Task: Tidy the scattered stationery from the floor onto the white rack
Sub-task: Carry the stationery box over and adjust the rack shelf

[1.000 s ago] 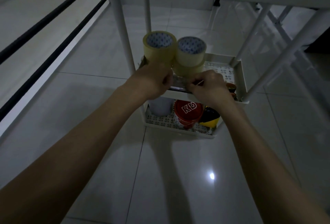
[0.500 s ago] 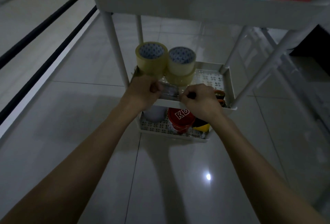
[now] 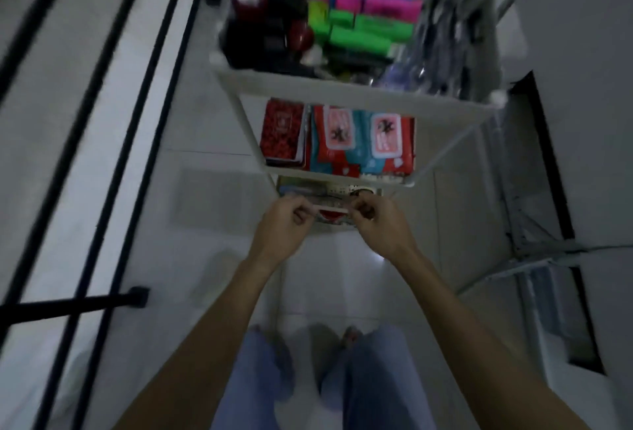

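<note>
Dim indoor light, heavy motion blur throughout, wide-angle bending at edges, faint glare on floor [image 3: 376,260]

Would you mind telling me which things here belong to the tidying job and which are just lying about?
Part of the job:
white rack
highlighters on the top shelf
red notebook and packets on the second shelf
left hand and right hand at a lower shelf

Just there:
black rails
tiled floor

Both hands — left hand [image 3: 286,224], right hand [image 3: 378,224] — curled beside white rack [image 3: 342,90].
</note>
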Demonstrator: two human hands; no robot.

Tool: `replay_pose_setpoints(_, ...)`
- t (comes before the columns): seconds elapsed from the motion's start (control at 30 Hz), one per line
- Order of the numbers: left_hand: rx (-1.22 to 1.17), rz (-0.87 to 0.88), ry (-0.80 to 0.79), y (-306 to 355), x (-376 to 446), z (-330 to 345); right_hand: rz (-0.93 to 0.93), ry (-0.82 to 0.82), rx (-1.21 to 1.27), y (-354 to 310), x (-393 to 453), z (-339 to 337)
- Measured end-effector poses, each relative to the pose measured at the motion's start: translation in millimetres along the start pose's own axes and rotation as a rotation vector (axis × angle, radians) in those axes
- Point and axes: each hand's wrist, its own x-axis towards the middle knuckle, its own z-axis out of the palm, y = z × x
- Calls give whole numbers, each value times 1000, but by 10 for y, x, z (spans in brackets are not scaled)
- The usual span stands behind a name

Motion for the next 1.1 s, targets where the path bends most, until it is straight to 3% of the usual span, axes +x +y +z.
replay_pose_setpoints(0.13, -73, -53, 32, 747, -285, -683, 39, 25, 59, -597, -314, -736)
replay_pose_setpoints(0.33, -65, -17, 231, 1416, -375, -1527, 11, 271, 76, -1312, -420, -1508)
replay_pose_setpoints(0.5, -76, -96, 401, 1524, -146, -1867, -13, 522, -37, -1526, -199, -1613)
replay_pose_setpoints(0.87, 30, -90, -99, 1397, 735, -2126, 237, 490, -310, -1473, 410, -1568)
replay_pose_setpoints(1.1, -39, -101, -77, 1471, 827, -2009, 390, 379, -276, -1398, 447, -1669)
